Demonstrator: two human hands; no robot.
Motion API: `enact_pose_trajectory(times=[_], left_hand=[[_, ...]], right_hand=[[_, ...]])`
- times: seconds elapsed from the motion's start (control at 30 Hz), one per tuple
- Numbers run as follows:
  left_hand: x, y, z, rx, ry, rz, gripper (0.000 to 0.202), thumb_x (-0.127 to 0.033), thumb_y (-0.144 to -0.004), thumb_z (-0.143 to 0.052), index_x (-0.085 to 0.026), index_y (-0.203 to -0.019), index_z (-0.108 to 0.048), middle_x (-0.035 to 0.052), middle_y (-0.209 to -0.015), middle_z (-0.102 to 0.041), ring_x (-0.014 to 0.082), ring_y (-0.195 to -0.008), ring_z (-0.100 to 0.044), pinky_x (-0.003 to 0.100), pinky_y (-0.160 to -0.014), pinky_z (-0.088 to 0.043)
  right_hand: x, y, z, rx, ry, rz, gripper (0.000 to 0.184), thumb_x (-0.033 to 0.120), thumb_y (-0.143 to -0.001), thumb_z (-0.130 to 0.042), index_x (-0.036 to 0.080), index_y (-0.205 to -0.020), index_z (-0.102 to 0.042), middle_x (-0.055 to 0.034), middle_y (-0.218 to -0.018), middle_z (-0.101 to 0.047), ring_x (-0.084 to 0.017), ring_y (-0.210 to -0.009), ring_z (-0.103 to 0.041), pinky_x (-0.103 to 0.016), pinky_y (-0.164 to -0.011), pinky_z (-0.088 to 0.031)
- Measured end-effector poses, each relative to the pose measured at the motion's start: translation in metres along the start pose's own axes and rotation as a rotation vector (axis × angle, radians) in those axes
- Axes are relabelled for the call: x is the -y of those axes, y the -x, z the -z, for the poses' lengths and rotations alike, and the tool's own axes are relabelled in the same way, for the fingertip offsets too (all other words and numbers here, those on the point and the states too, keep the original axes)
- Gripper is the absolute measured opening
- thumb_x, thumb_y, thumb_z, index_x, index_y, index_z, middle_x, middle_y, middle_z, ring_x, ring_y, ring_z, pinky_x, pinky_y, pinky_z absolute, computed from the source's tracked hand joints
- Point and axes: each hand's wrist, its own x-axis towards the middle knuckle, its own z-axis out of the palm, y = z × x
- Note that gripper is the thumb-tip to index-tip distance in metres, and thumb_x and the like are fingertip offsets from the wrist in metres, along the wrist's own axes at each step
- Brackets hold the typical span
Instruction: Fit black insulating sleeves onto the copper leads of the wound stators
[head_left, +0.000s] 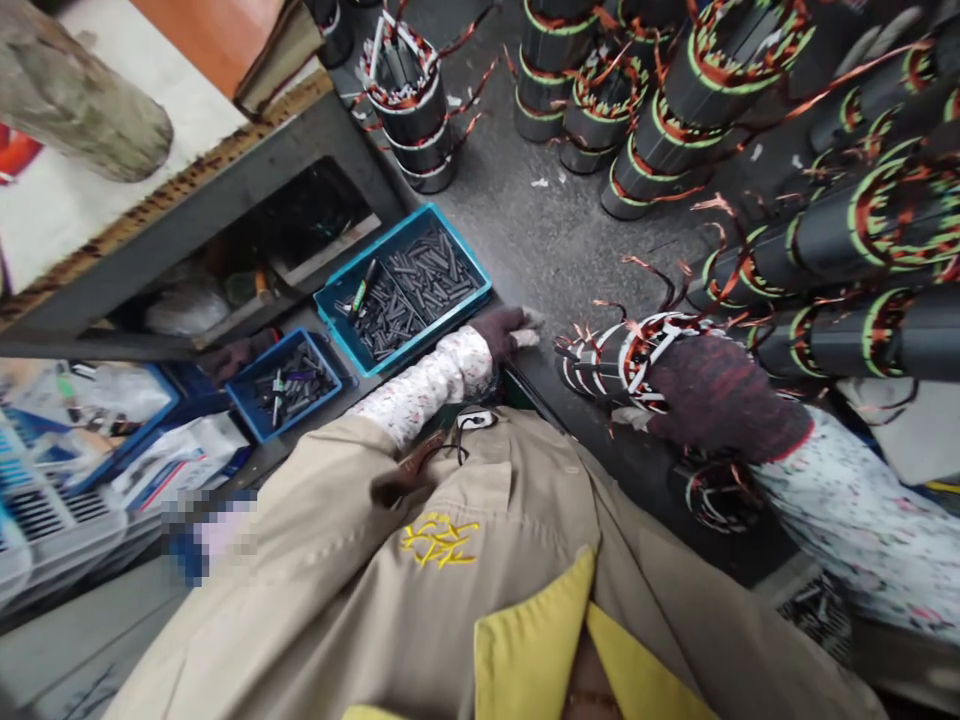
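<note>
My right hand [724,400], in a dark maroon glove, is wrapped round the near end of a motor stator [607,362]. The stator lies tipped over on the grey surface, with white insulation and loose copper wire ends sticking out. Part of it is hidden behind the glove. My left hand [510,332], in a similar glove with pale fingertips, rests just right of a teal bin [322,300] full of short dark strips. Its fingers stretch toward the stator with a gap between, and I see nothing held in them.
Several wound stators [630,180] with green insulation crowd the right and far side. A white-trimmed stator [416,125] stands upright beyond the bin. On the left are a smaller blue bin [251,400], a workbench [202,190] and a wooden post [90,110]. Paper scraps dot the surface.
</note>
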Motion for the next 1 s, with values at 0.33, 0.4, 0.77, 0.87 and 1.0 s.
enact_pose_trajectory(times=[0.33,0.4,0.77,0.87,1.0], left_hand=[[0.031,-0.029,-0.041,0.107,0.231,0.133,0.069,-0.062,-0.085,-0.111,-0.014,-0.131,-0.092,0.0096,-0.105,-0.09,0.022,-0.099,-0.08,0.044,-0.115,-0.068],[0.034,-0.036,-0.043,0.1,0.184,0.124,0.064,-0.056,-0.084,-0.111,-0.014,-0.128,-0.093,0.0111,-0.112,-0.091,0.0234,-0.102,-0.081,0.046,-0.117,-0.066],[0.028,-0.057,-0.043,0.169,0.161,0.23,0.048,-0.04,-0.081,-0.115,-0.011,-0.11,-0.09,0.0106,-0.09,-0.089,0.0274,-0.099,-0.086,0.044,-0.11,-0.071],[0.02,-0.064,-0.037,0.27,0.213,0.21,0.055,-0.042,-0.073,-0.12,-0.011,-0.107,-0.091,0.0105,-0.087,-0.089,0.0277,-0.094,-0.087,0.048,-0.112,-0.072],[0.006,-0.061,-0.032,0.401,0.183,0.079,0.055,-0.045,-0.077,-0.115,-0.012,-0.116,-0.094,0.0125,-0.092,-0.091,0.0305,-0.098,-0.09,0.048,-0.108,-0.073]], right_hand=[[0.004,-0.003,0.003,0.125,-0.002,-0.031,0.067,0.042,-0.098,-0.088,0.007,-0.156,-0.087,-0.034,-0.159,-0.081,-0.053,-0.141,-0.081,-0.065,-0.119,-0.064],[0.003,-0.003,0.0,0.104,-0.018,-0.019,0.065,0.043,-0.097,-0.087,0.008,-0.152,-0.088,-0.0334,-0.154,-0.083,-0.053,-0.136,-0.082,-0.066,-0.116,-0.064],[0.01,-0.005,0.013,0.135,-0.041,-0.03,0.059,0.043,-0.1,-0.081,0.009,-0.148,-0.09,-0.0312,-0.145,-0.087,-0.054,-0.133,-0.084,-0.064,-0.115,-0.064],[0.01,-0.005,0.015,0.149,-0.052,-0.031,0.065,0.044,-0.099,-0.083,0.01,-0.154,-0.088,-0.0312,-0.152,-0.085,-0.055,-0.137,-0.083,-0.068,-0.118,-0.063],[0.009,-0.004,0.014,0.176,-0.063,-0.055,0.058,0.04,-0.098,-0.083,0.01,-0.147,-0.09,-0.0314,-0.148,-0.086,-0.053,-0.136,-0.083,-0.066,-0.117,-0.064]])
